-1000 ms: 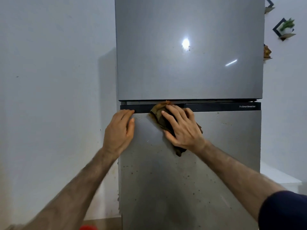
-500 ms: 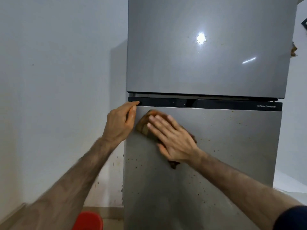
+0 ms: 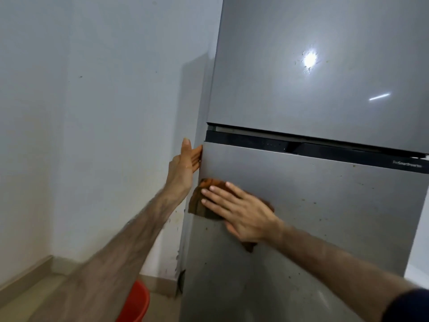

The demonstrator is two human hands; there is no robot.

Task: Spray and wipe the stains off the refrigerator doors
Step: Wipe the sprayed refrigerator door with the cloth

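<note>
Since half a second ago: shifted left and down along the lower door (image 3: pixel 325 217) with the right hand (image 3: pixel 241 211) and the brown cloth (image 3: pixel 197 205) under it, now at that door's left edge, lower than the earlier spot just under the black strip (image 3: pixel 301 147); moved off the door's top corner with the left hand (image 3: pixel 185 166), now set against the left side edge of the lower door. Head view: right-hand grip flat, fingers straight and spread, pressing the cloth against the steel, cloth edges showing past the fingertips and below the palm. Left-hand grip apart too, fingers straight and pointing up, palm side against the door's edge, nothing held. Brown specks scattered over the lower door, thicker toward the right and bottom. Upper door (image 3: pixel 325 66) glossy, with a bright light reflection and a few droplets around it. White wall (image 3: pixel 92 112) to the left, spattered with dark spots low down near the refrigerator's side. Red bucket (image 3: pixel 137 303) on the floor (image 3: pixel 30 300) at the bottom, partly hidden behind the left forearm. Dark sleeve (image 3: pixel 411 305) at the right elbow.
</note>
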